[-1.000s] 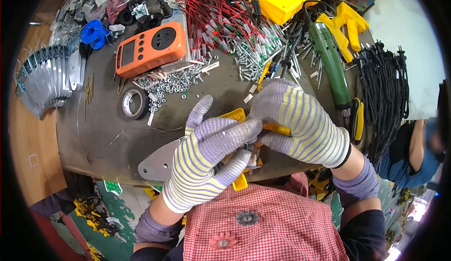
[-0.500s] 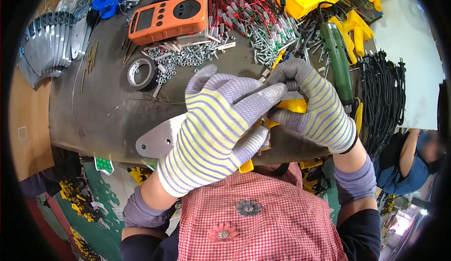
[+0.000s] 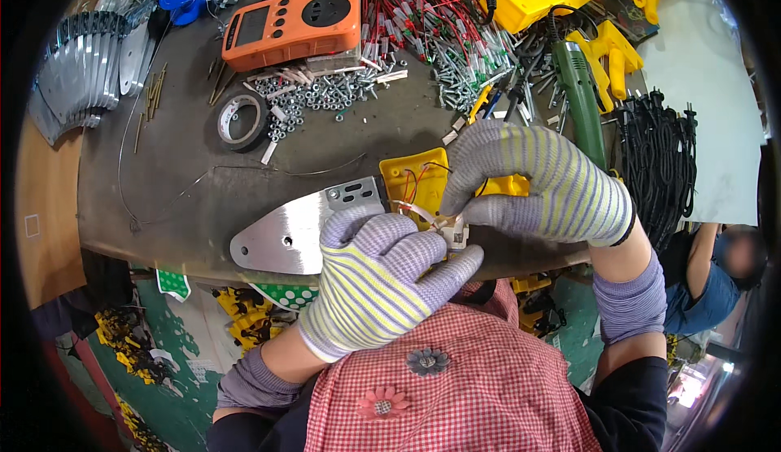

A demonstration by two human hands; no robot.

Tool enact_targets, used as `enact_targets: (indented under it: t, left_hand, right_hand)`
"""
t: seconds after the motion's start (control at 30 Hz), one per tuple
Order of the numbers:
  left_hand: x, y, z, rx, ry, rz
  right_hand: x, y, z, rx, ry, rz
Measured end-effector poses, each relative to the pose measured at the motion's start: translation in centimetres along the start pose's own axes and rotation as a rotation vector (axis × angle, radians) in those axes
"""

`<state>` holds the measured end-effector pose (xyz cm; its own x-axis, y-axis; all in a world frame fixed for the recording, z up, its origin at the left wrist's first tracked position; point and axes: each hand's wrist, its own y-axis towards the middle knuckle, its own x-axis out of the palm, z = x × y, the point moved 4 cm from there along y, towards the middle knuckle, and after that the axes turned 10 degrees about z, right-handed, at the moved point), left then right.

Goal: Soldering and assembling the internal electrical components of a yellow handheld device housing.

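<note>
A yellow plastic housing (image 3: 413, 177) with red and black wires lies open before me. It adjoins a shiny metal plate (image 3: 281, 236) with slots and round holes. My left hand (image 3: 382, 281), in a striped glove, rests over the plate's near right end, thumb spread apart from the curved fingers. Just beyond its index fingertip sits a small white block (image 3: 457, 234) with wires. Similarly gloved, my right hand (image 3: 541, 183) is closed in a pinch above that block; the glove hides what its fingertips hold. Another yellow part (image 3: 511, 185) shows behind the right fingers.
An orange meter (image 3: 291, 29), loose nuts (image 3: 313, 98), a tape roll (image 3: 242, 122) and screws with red wires (image 3: 468, 65) lie farther back. To the right are a green power tool (image 3: 582, 98) and black cords (image 3: 659, 167). Metal plates (image 3: 81, 65) stand at left. A person (image 3: 708, 281) is at far right.
My hands have moved apart. The left has drawn back toward me and the right has shifted slightly right, uncovering the yellow housing, its wires, the white block and the plate's slotted end.
</note>
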<state>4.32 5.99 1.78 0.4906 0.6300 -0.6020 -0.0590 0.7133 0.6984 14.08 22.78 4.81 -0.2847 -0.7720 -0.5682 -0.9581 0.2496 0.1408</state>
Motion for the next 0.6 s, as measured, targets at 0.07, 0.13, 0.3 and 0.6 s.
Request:
enact_targets:
  t: [0.07,0.13,0.3,0.6]
  left_hand:
    - [0.3,-0.1,0.1,-0.005,0.002,-0.002]
    - [0.4,-0.1,0.0,-0.003,0.008,-0.016]
    - [0.6,0.3,-0.1,-0.03,0.016,-0.032]
    - [1.0,0.5,-0.4,-0.072,-0.044,-0.074]
  right_hand:
    - [-0.2,0.4,-0.1,0.024,-0.027,-0.038]
    - [-0.2,0.8,-0.5,0.048,-0.053,-0.078]
    - [0.0,1.4,-2.4,-0.067,-0.331,-0.055]
    - [0.9,2.4,-2.5,-0.158,-0.502,-0.206]
